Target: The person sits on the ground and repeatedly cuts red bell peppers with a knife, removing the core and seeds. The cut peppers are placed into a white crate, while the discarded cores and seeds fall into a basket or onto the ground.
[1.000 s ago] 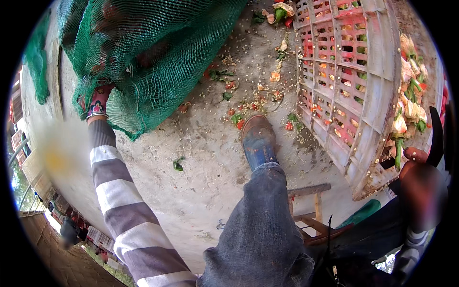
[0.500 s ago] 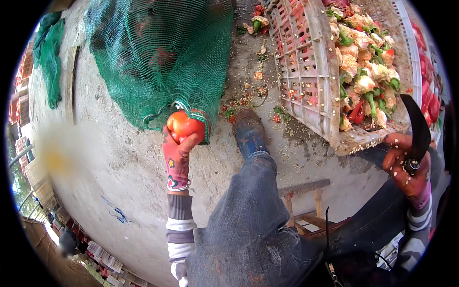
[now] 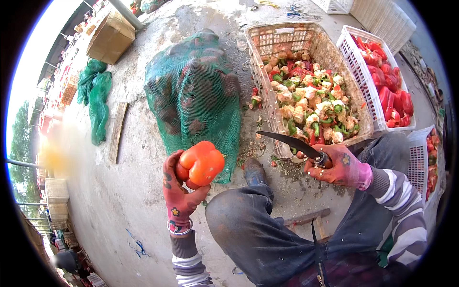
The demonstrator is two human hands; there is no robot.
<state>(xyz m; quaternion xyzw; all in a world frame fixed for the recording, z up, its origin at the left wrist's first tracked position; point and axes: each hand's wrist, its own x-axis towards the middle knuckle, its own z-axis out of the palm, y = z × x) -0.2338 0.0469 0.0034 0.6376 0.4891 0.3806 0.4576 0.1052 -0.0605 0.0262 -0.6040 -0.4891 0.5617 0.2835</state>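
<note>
Outdoors, daylight. Rough grey concrete floor (image 3: 119, 191) (littered with vegetable scraps). Cardboard box (image 3: 111, 37) and white crates (image 3: 56, 196) at far edges.

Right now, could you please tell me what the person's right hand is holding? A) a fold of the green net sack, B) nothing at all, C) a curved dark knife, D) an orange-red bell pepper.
C: the right hand is closed around the handle of a curved dark knife, its blade pointing left, while the left hand holds the orange-red bell pepper.
</note>
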